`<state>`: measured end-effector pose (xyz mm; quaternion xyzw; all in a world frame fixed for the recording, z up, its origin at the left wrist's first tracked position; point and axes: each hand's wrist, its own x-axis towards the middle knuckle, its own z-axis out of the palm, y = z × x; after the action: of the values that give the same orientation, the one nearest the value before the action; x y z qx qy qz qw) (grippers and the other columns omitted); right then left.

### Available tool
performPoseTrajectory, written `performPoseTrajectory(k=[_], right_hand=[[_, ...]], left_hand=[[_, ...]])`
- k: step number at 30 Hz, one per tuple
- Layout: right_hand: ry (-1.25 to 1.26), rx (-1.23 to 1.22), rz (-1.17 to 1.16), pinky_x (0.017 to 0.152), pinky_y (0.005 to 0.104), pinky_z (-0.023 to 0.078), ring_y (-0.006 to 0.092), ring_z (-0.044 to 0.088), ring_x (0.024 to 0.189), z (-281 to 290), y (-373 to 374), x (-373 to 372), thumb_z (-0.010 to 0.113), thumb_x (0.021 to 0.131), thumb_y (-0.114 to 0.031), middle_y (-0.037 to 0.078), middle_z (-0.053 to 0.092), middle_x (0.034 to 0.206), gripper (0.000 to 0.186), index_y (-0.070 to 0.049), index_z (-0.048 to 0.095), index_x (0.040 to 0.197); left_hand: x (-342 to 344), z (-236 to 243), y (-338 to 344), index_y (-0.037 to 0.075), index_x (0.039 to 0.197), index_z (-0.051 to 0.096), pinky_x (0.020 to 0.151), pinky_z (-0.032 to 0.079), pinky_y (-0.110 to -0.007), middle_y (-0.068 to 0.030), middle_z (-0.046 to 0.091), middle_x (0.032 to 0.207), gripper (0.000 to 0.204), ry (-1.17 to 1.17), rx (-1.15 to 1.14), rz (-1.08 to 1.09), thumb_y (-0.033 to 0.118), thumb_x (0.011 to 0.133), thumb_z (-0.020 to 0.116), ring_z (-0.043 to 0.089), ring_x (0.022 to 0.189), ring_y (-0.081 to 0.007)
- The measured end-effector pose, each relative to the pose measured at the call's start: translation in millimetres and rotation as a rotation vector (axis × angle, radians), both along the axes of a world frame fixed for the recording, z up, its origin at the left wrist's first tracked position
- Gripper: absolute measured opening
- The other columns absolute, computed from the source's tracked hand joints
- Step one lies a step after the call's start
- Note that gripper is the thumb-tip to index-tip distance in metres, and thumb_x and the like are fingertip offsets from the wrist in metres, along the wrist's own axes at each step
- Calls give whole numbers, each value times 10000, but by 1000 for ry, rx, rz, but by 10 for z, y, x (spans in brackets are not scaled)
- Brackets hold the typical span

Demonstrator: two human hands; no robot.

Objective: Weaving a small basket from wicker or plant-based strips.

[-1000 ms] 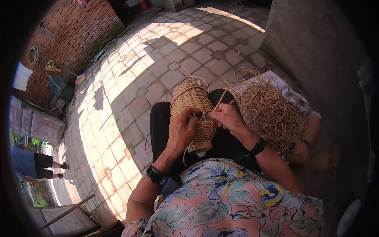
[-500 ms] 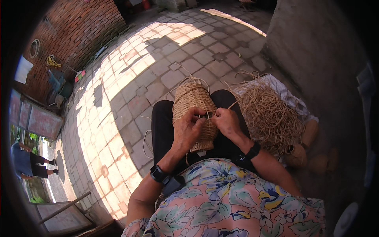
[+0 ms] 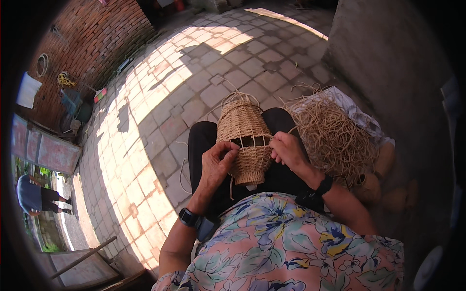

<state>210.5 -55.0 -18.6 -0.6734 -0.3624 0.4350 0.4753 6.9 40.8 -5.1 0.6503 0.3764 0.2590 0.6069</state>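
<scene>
A: Floor?
B: Paved courtyard floor (image 3: 170, 127), greyish-pink slabs, small squares set between some.
A: Light?
B: Sunlit band (image 3: 127, 167) from the floor's far edge down its left side, jagged shadow (image 3: 200, 52) biting into it. Right side shaded. Thin sunlit strip (image 3: 287, 23) toward the far right corner.
A: Walls?
B: Red brick wall (image 3: 109, 34) at the floor's far left corner, yellow coil (image 3: 66, 79) against it. Plain grey wall (image 3: 388, 53) along the right edge, in shade.
A: Left edge?
B: Weathered reddish panels (image 3: 54, 151), then an opening with greenery (image 3: 50, 248) beyond. Slanted pole (image 3: 83, 257) near the lower left corner.
</scene>
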Motion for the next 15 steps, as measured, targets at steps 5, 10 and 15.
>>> performPoseTrajectory(k=[5, 10, 15], right_hand=[[-118, 53, -59, 438, 241, 424, 91, 514, 443, 13, -129, 135, 556, 874, -190, 38, 554, 561, 192, -28, 553, 772], [-608, 295, -73, 530, 323, 447, 208, 578, 549, -106, -53, 192, 627, 831, -146, 99, 569, 607, 181, -3, 533, 771], [-388, 151, 14, 564, 357, 451, 267, 596, 601, -186, 101, 244, 688, 782, -210, 121, 586, 631, 254, -4, 545, 743]], left_hand=[[214, 296, -121, 35, 920, 616, 593, 483, -331, -126, 618, 767, 106, 108, 705, 85, 65, 823, 584, 601, 605, -255], [408, 250, -112, 14, 1001, 594, 614, 488, -257, -96, 644, 763, 165, 190, 657, -192, 83, 855, 562, 634, 678, -143], [461, 336, -114, 33, 1010, 582, 586, 494, -270, -84, 645, 754, 173, 182, 224, -144, 84, 848, 547, 628, 645, -118]])
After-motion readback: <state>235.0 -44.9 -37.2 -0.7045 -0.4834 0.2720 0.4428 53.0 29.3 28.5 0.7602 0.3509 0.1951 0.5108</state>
